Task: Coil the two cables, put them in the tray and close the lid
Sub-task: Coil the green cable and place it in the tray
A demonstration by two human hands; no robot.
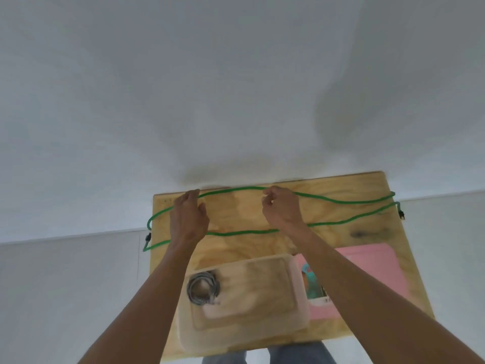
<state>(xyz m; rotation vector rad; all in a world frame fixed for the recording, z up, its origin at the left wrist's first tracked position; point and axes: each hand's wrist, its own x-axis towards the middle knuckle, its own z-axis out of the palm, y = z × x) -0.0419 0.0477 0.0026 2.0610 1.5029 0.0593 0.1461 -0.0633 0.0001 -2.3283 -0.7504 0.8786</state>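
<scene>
Both hands [231, 214] on green cable [236, 233], plywood table [367, 240], white wall [236, 88]

A long green rope-like cable [262, 231] is lying uncoiled across the far half of the pale plywood tabletop [367, 232] in two wavy strands, its loops and dark plug ends hanging off the left and right edges. A grey cable wound into a small round coil [201, 288] is sitting in the left end of a translucent, shallow rectangular plastic tray [244, 334] near the front edge. A flat pink rectangular lid [372, 274] is lying just beside the tray's right side, off the tray.
</scene>
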